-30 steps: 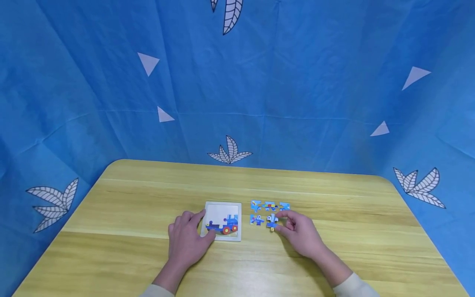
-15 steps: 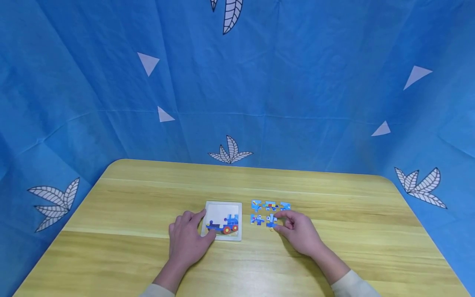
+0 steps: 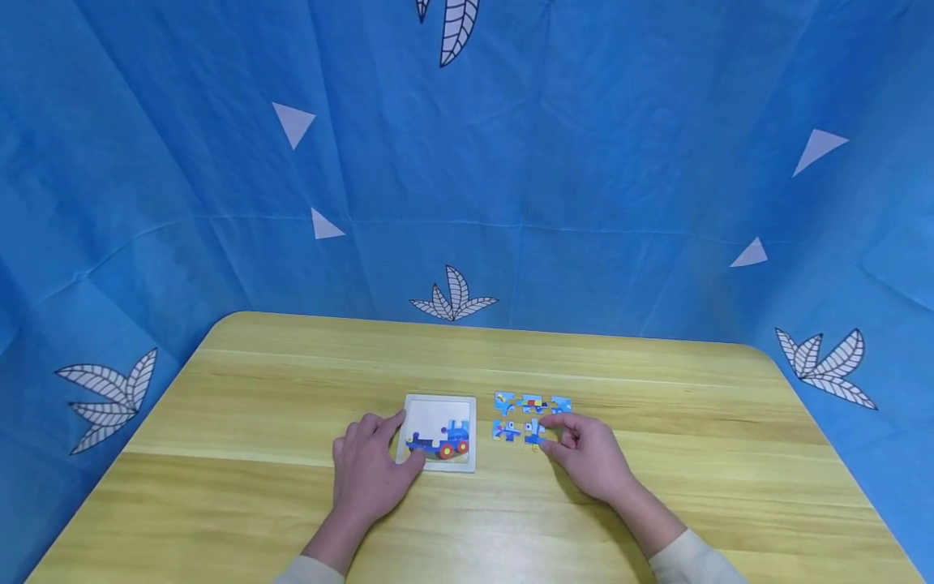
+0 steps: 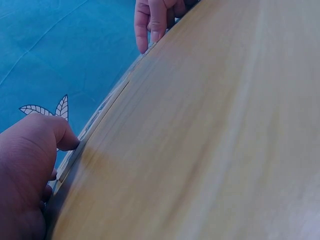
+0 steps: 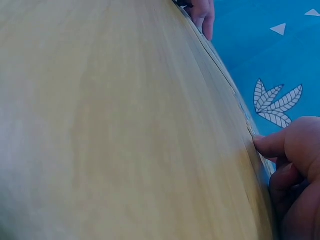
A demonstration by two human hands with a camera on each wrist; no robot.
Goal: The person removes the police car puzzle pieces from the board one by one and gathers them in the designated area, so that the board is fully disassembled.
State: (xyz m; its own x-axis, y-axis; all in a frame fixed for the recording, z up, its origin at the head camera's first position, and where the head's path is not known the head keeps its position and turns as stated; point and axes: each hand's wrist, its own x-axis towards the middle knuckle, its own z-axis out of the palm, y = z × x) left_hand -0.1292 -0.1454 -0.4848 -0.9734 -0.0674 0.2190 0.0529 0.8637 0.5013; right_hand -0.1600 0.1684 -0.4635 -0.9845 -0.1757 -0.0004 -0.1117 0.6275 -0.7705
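A square puzzle tray (image 3: 473,438) with a pale rim lies on the table, partly filled with a blue train picture with red wheels. My left hand (image 3: 375,466) holds its left side, thumb over the lower edge and index finger at the upper left. To the right, my right hand (image 3: 593,458) pinches a blue puzzle piece (image 3: 533,431) between thumb and index finger, low at the tabletop. Beside that piece lies another blue puzzle piece (image 3: 505,431). In the right wrist view, the thumb (image 5: 265,145) touches down near the pieces, which show only as a thin edge.
Above the pinched piece, a row of loose puzzle pieces (image 3: 533,403) lies on the wooden table (image 3: 467,519). A blue cloth (image 3: 598,162) with white leaves and triangles hangs behind and along the sides of the table.
The right hand's piece has turned slightly and now sits straighter beside its neighbour. The left hand and the tray have stayed in place.
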